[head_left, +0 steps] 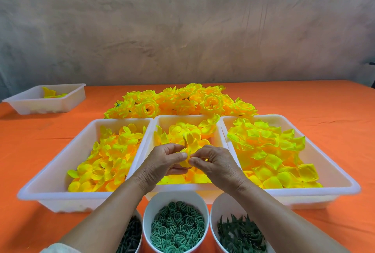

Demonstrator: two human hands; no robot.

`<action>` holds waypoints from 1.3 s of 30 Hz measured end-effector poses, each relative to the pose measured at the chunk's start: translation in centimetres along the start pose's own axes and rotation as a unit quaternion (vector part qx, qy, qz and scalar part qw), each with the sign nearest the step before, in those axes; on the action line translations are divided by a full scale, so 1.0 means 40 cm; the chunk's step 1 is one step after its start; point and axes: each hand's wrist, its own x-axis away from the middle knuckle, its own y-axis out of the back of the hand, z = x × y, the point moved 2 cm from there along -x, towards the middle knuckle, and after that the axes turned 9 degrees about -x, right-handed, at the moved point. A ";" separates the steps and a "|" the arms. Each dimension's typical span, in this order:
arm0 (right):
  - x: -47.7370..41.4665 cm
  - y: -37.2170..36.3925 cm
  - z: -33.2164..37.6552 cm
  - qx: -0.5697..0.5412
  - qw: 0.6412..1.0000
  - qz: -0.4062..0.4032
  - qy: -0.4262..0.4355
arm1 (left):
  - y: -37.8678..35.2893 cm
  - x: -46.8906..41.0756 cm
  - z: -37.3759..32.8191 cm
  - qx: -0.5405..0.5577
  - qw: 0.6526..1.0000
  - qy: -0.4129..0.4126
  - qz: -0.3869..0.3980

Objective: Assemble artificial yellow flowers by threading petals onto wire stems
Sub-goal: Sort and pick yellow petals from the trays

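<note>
Gripping is shared between two hands: a yellow petal cluster [189, 142] is pinched at its base by the thumb and curled fingers of the left hand [165, 160] and by the thumb and forefinger of the right hand [214, 161], with the two thumbs almost touching. The cluster's upper petals are left standing free above the knuckles. Whether a wire is held inside it cannot be told.

The cluster is held above the middle tray [182, 116], which is filled with yellow petal pieces. That tray is flanked rim to rim by the left tray [60, 196] and the right tray [314, 192], each heaped with loose yellow petals.

Behind the three trays, a pile of finished flowers [178, 101] is laid on the orange cloth [304, 100]. A small tray [50, 105] holding a few petals is set well apart at the far left.

Nearest the person, three white cups are lined up under the forearms. The left cup [139, 217], partly hidden, is filled with dark green stems [129, 234]. The middle cup [154, 206] is filled with pale green rings [178, 230], and the right cup [223, 206] with dark green leaf pieces [241, 236]. A mottled grey wall [182, 29] is seen beyond the table.
</note>
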 end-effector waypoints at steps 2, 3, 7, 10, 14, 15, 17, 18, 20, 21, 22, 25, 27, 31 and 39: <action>0.002 0.002 0.002 -0.003 1.000 -0.002 0.003 | 0.001 -0.002 0.001 0.004 1.000 0.000 0.002; 0.002 0.002 0.003 -0.003 1.000 -0.002 0.005 | 0.000 -0.003 0.001 0.009 1.000 -0.002 0.003; 0.003 0.003 0.006 0.019 1.000 0.005 0.013 | -0.002 -0.005 0.001 0.023 1.000 0.000 0.001; 0.004 0.002 0.006 0.037 0.999 0.003 0.010 | -0.004 -0.008 0.003 0.016 1.000 -0.001 0.001; 0.005 -0.002 0.012 0.031 0.999 0.000 0.012 | -0.003 -0.013 0.008 0.003 1.000 -0.009 0.004; 0.006 -0.002 0.014 0.028 1.000 0.001 0.011 | -0.002 -0.013 0.009 0.000 1.000 -0.012 0.006; 0.005 -0.003 0.015 0.030 1.000 0.008 0.004 | -0.001 -0.011 0.009 -0.010 1.000 -0.012 0.011; 0.005 -0.003 0.014 0.032 0.999 0.008 -0.001 | -0.001 -0.010 0.008 -0.015 1.000 -0.011 0.014; 0.005 -0.002 0.015 0.032 0.999 0.004 -0.005 | -0.001 -0.010 0.008 -0.018 1.000 -0.008 0.017; 0.005 -0.001 0.016 0.028 1.000 0.001 -0.003 | -0.002 -0.011 0.008 -0.015 1.000 -0.005 0.016; 0.006 0.001 0.016 0.023 1.000 -0.004 0.002 | -0.002 -0.011 0.006 -0.011 1.000 -0.002 0.014; 0.008 0.003 0.017 0.028 0.999 -0.015 0.013 | -0.003 -0.010 0.003 -0.006 1.000 -0.001 0.008; 0.006 0.003 0.012 0.035 0.999 -0.027 0.010 | -0.003 -0.009 0.002 -0.009 1.000 -0.003 0.009; 0.005 0.006 0.004 0.026 0.998 -0.061 -0.002 | -0.006 -0.006 -0.002 -0.014 1.000 0.002 0.021; 0.006 0.007 0.004 -0.011 0.998 -0.054 -0.023 | -0.009 0.006 -0.011 -0.013 0.999 0.007 0.050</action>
